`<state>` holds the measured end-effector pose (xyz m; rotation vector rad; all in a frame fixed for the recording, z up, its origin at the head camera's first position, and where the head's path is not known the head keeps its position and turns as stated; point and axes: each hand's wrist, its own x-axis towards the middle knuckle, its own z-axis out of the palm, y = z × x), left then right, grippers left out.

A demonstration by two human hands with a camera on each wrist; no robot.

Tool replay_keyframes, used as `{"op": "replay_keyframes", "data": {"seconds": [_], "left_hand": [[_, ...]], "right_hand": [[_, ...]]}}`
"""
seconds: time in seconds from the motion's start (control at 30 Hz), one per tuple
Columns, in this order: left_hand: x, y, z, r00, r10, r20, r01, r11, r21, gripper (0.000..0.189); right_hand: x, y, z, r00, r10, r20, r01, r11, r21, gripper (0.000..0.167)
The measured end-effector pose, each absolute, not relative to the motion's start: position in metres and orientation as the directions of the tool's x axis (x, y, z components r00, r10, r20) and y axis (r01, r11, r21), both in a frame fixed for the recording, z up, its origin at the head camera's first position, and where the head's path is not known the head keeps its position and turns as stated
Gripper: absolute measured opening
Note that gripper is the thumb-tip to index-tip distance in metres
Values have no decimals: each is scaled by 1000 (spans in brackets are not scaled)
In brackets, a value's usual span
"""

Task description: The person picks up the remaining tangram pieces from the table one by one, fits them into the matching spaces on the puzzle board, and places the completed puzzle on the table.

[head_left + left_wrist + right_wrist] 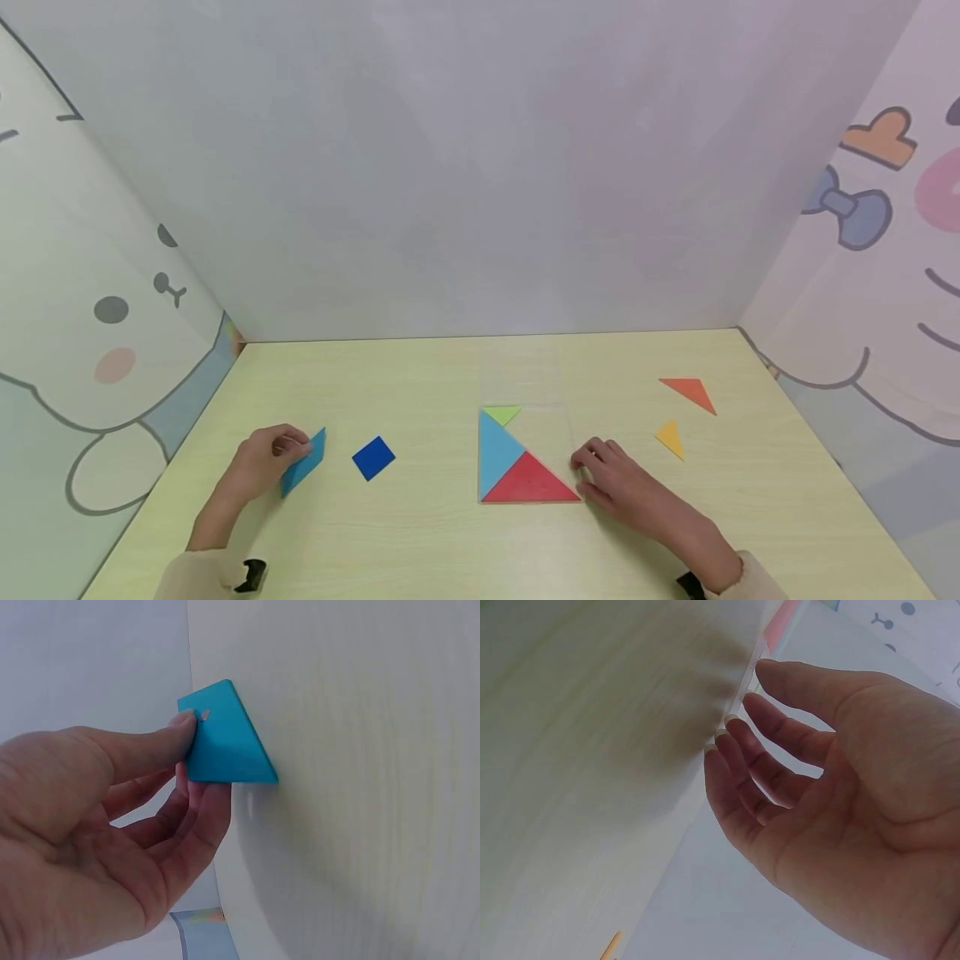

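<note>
Between thumb and fingers my left hand [262,462] pinches a light blue parallelogram tangram piece [229,742], tilted up on edge over the table's left side. A dark blue square piece [373,458] lies just right of it. At the middle, a clear tangram tray [551,454] holds a large light blue triangle [497,454], a large red triangle [531,482] and a small green triangle [502,413]. My right hand [626,492] has loosely bent fingers, their tips [731,720] at the tray's right edge, nothing gripped.
Right of the tray, an orange triangle [692,392] and a small yellow triangle [671,438] lie on the pale wood table [420,542]. A plain grey wall [450,208] closes the back, with cartoon-printed panels [90,250] at both sides.
</note>
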<state>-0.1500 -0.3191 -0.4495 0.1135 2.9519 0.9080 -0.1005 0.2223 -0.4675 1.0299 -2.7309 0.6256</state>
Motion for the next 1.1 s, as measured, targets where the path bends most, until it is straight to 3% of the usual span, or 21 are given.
{"op": "replay_keyframes", "data": {"seconds": [0.8,1.1], "left_hand": [[-153,-291,-448,-995,68,67,95,739,667,24],[-155,-273,-446,-999,41,22,44,668,743,28]], "right_hand": [[-100,222,-466,-763,-585,275,-647,684,-337,23],[-99,221,-465,-781,-575,243,-623,700,-349,21]]}}
